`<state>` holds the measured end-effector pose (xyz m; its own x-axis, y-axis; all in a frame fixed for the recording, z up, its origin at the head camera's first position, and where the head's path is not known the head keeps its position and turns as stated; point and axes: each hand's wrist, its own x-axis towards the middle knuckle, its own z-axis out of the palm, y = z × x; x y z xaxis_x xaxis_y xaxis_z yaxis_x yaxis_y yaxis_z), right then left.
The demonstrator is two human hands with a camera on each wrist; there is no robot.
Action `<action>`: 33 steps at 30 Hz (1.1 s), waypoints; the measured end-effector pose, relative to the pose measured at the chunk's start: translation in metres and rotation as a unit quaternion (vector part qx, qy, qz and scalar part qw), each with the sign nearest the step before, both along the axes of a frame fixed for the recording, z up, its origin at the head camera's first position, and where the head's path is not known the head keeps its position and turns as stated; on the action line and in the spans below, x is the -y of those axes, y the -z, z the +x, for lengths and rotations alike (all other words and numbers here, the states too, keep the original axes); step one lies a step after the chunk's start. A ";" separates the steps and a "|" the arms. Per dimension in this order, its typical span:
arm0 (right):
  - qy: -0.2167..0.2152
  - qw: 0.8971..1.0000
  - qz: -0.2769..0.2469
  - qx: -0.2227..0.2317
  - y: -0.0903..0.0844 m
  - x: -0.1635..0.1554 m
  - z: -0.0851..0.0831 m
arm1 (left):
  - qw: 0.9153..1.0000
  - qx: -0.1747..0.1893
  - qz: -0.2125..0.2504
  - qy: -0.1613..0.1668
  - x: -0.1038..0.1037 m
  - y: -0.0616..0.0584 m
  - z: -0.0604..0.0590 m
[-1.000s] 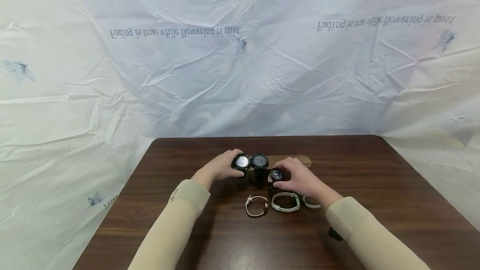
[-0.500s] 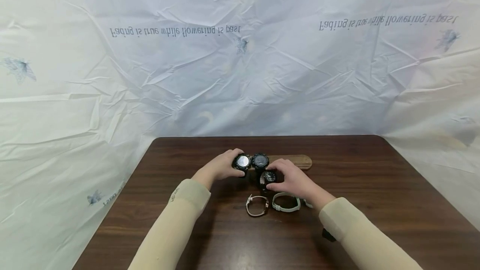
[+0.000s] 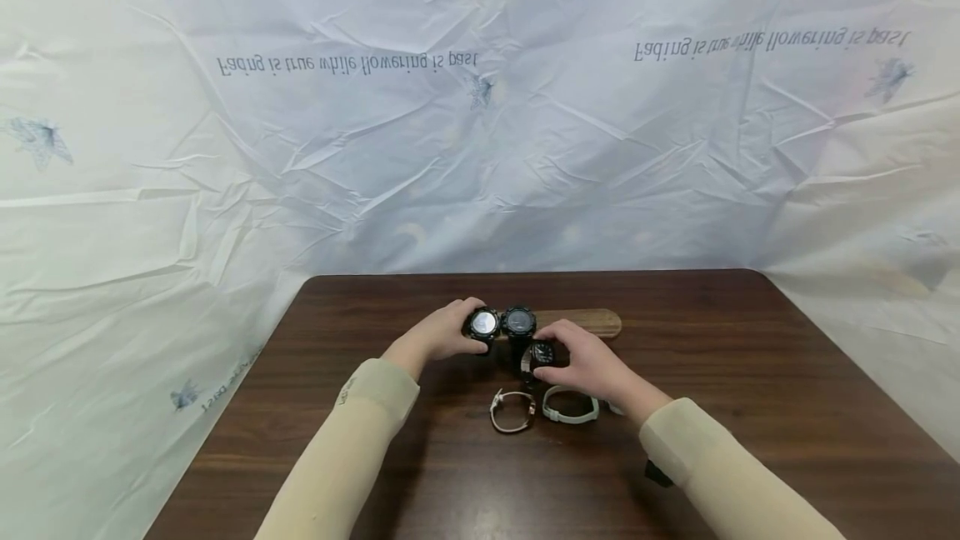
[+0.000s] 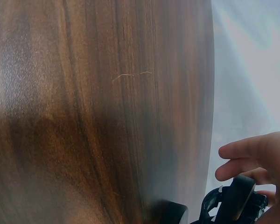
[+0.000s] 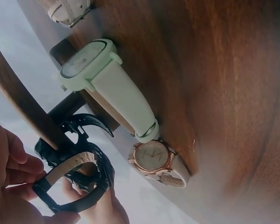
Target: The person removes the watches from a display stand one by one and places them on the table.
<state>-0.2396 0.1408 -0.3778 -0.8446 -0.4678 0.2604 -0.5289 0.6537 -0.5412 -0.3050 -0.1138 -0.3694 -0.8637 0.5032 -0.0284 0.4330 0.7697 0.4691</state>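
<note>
My left hand (image 3: 459, 326) grips a black watch with a silvery face (image 3: 483, 323) at the left end of a low wooden bar (image 3: 592, 322). In the left wrist view its fingers (image 4: 252, 158) curl over that black watch (image 4: 235, 203). A second black watch (image 3: 519, 322) sits right beside the first. My right hand (image 3: 558, 355) holds a smaller black watch (image 3: 542, 352) just in front of the second one. The right wrist view shows the black strap (image 5: 74, 175) looped in my fingers (image 5: 9, 172) under the wooden bar (image 5: 18, 107).
On the dark wooden table (image 3: 750, 407), nearer to me, lie a beige-strapped watch (image 3: 513, 411), a mint green watch (image 3: 571, 405) and a white strap (image 3: 613, 409) half hidden by my right wrist. A crumpled white printed sheet (image 3: 480, 148) hangs behind and around the table.
My right hand has carried the small black watch a little to the left, up against the middle black watch. My left hand has stayed on its watch.
</note>
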 end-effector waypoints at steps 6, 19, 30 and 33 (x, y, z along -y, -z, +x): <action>0.015 1.000 -0.006 0.007 0.000 -0.005 0.005 | 1.000 -0.004 -0.005 -0.001 0.000 0.001 0.000; 0.023 0.999 -0.005 0.024 -0.001 -0.020 0.014 | 1.000 -0.006 -0.002 -0.002 0.000 0.003 -0.001; -0.017 0.999 -0.035 0.037 0.003 -0.021 0.022 | 1.000 -0.006 -0.004 -0.002 -0.001 0.001 0.001; -0.031 0.998 -0.040 0.044 -0.002 -0.016 0.030 | 1.000 -0.006 -0.006 -0.004 -0.001 0.000 0.001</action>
<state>-0.2100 0.1567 -0.3756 -0.8356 -0.5011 0.2252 -0.5157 0.5740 -0.6361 -0.3037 -0.1124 -0.3697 -0.8675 0.4968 -0.0244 0.4328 0.7782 0.4551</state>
